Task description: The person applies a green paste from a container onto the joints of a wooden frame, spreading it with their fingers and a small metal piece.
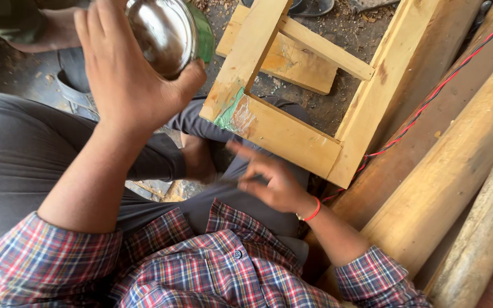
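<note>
The left hand [126, 74] is raised close to the camera, fingers wrapped round a shiny metal tin [164, 34] with a green side, gripping it from the side so the round polished end tilts toward the viewer. The tin sits high at the top of the view, above the person's knee. The right hand [272, 179] hangs lower, just over the lap in dark trousers [24, 142], loosely open with fingers spread and holding nothing; it is blurred. Just beyond it a wooden frame [281, 131] leans against the leg and the planks [440, 171] at the right, so a corner smeared with green faces the hands. A red wire [429, 102] runs along the planks
</note>
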